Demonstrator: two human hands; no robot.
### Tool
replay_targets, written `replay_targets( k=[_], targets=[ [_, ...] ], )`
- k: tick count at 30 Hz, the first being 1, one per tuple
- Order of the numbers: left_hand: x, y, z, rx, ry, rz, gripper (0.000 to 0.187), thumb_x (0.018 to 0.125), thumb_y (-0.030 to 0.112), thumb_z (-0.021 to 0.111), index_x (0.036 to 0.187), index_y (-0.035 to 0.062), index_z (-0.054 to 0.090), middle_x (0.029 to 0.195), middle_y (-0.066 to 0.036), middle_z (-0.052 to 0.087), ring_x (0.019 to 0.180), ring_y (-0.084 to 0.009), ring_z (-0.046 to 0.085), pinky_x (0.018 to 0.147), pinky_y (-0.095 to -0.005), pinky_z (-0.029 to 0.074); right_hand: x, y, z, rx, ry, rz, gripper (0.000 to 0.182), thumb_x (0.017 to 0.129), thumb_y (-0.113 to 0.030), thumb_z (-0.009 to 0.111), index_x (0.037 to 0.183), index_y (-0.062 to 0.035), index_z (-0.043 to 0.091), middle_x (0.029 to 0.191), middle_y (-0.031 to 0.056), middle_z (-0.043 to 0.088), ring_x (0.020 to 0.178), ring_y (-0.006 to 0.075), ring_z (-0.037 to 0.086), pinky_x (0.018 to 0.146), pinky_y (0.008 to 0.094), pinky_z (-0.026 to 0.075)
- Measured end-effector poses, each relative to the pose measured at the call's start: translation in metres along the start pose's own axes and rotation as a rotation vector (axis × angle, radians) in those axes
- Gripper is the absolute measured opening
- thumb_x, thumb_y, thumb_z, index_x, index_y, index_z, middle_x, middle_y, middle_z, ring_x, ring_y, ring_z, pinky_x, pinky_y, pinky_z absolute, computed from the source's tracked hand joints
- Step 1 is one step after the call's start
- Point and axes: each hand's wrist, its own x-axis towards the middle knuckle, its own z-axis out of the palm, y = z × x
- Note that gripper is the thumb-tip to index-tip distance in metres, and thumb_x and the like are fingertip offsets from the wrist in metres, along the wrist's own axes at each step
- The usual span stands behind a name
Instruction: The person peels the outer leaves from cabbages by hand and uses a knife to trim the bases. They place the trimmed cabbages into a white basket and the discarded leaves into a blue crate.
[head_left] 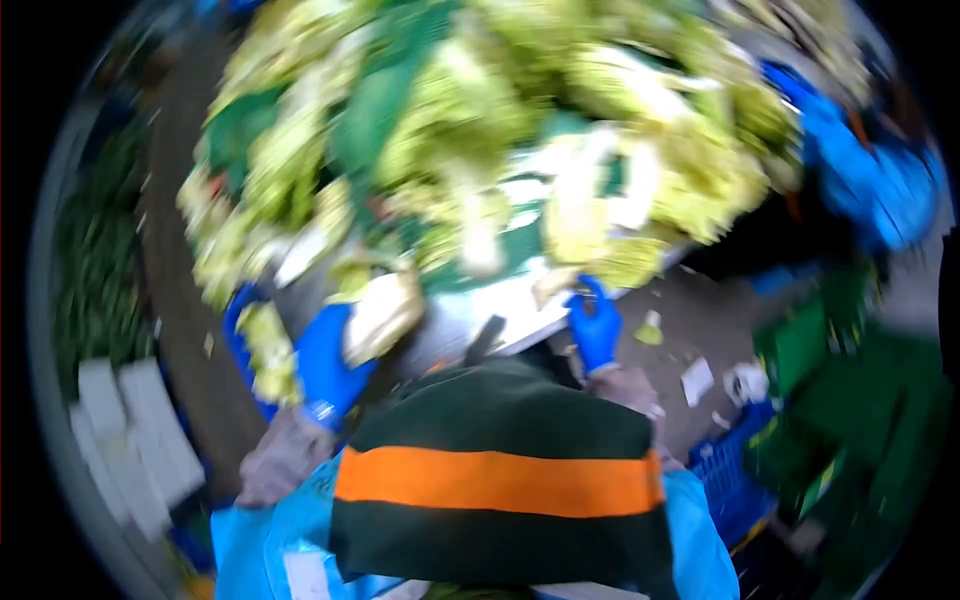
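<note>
My left hand (333,358), in a blue glove, is wrapped round a pale napa cabbage head (386,316) at the near edge of the metal table (440,335). My right hand (596,325), also gloved in blue, has its fingers curled in at the table's front edge. A small dark shape shows at its fingertips, and I cannot tell what it is. Yellowish cabbage leaves (622,262) lie just beyond this hand. A large heap of napa cabbages (460,120) fills the table, with green sheeting (385,110) among them.
A blue container (245,310) with cabbage leaves stands left of my left hand. At the right is a person's blue sleeve (840,150). Green crates (850,390) and a blue crate (730,460) stand lower right; white blocks (135,440) lie left. Scraps litter the floor.
</note>
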Motion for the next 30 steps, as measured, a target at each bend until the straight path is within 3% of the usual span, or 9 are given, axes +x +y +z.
replay_targets(
  k=[3,5,7,8,12,16,23,28,30],
  targets=[
    [-0.032,-0.01,0.017,0.149,-0.119,-0.202,0.083,0.046,0.027,0.081,0.116,0.0031,0.044,0.101,-0.02,0.053,0.092,-0.0395,0.049,0.082,-0.0429,0.041,-0.011,-0.057,-0.001,-0.03,-0.158,0.078,0.027,0.077,-0.006,0.061,0.105,-0.007,0.06,0.085,0.0127,0.065,0.072,0.0193,0.063,0.065,0.0289,0.048],
    [-0.044,-0.016,0.008,-0.112,-0.084,-0.275,0.085,0.047,0.037,0.08,0.118,0.004,0.046,0.103,-0.018,0.054,0.091,-0.0367,0.05,0.079,-0.0439,0.041,-0.019,-0.075,0.016,0.02,-0.279,-0.213,0.027,0.077,-0.004,0.061,0.104,-0.0064,0.06,0.082,0.0113,0.065,0.068,0.0148,0.061,0.062,0.0264,0.047],
    [-0.045,-0.035,0.014,0.037,-0.051,-0.126,0.092,0.047,0.044,0.08,0.122,0.0046,0.044,0.107,-0.02,0.052,0.094,-0.0361,0.05,0.08,-0.0434,0.041,-0.016,-0.109,0.031,-0.084,-0.524,-0.274,0.025,0.079,-0.005,0.06,0.104,-0.0084,0.059,0.085,0.0112,0.064,0.07,0.0192,0.064,0.061,0.0288,0.049],
    [-0.049,-0.04,0.02,0.057,-0.232,-0.196,0.097,0.049,0.049,0.078,0.126,0.003,0.04,0.117,-0.023,0.048,0.104,-0.0381,0.048,0.088,-0.0431,0.04,-0.019,-0.111,0.045,-0.059,-0.593,-0.295,0.025,0.079,-0.006,0.06,0.104,-0.0089,0.058,0.086,0.0115,0.064,0.07,0.0211,0.064,0.061,0.0295,0.049],
    [-0.064,-0.049,0.041,-0.232,-0.214,-0.371,0.1,0.053,0.049,0.078,0.129,-0.0013,0.037,0.129,-0.025,0.041,0.118,-0.0376,0.042,0.099,-0.0399,0.034,-0.031,-0.12,0.078,-0.134,-0.812,-0.356,0.027,0.079,-0.011,0.058,0.106,-0.0116,0.053,0.084,0.0138,0.062,0.07,0.03,0.062,0.059,0.0371,0.048],
    [-0.052,-0.058,0.036,-0.49,-0.212,-0.584,0.099,0.054,0.047,0.08,0.129,-0.002,0.038,0.124,-0.024,0.046,0.112,-0.0316,0.049,0.095,-0.0357,0.039,-0.028,-0.119,0.09,-0.242,-0.965,-0.297,0.029,0.08,-0.014,0.055,0.109,-0.0121,0.048,0.078,0.0154,0.062,0.07,0.034,0.06,0.058,0.0418,0.047],
    [-0.05,-0.081,0.04,-0.662,-0.224,-0.6,0.096,0.055,0.041,0.081,0.129,-0.0032,0.038,0.118,-0.019,0.052,0.107,-0.0267,0.053,0.092,-0.0338,0.041,-0.027,-0.109,0.117,-0.158,-1.026,-0.268,0.024,0.082,-0.015,0.052,0.105,-0.0119,0.048,0.073,0.0169,0.06,0.067,0.036,0.059,0.057,0.0441,0.045],
    [-0.028,-0.068,0.024,-0.766,-0.231,-0.494,0.069,0.059,0.029,0.08,0.114,0.0001,0.051,0.103,-0.015,0.06,0.096,-0.0236,0.058,0.083,-0.0336,0.044,-0.032,-0.107,0.129,-0.252,-1.048,-0.201,0.025,0.08,-0.015,0.053,0.102,-0.0059,0.047,0.073,0.02,0.06,0.066,0.0387,0.058,0.057,0.0469,0.045],
    [-0.03,-0.071,0.03,-0.719,-0.223,-0.498,0.07,0.059,0.03,0.08,0.115,-0.0013,0.05,0.104,-0.015,0.06,0.097,-0.0245,0.058,0.083,-0.034,0.045,-0.033,-0.105,0.136,-0.319,-1.078,-0.188,0.026,0.079,-0.015,0.053,0.101,-0.003,0.047,0.073,0.0215,0.059,0.066,0.0398,0.058,0.057,0.0479,0.045]
  ],
)
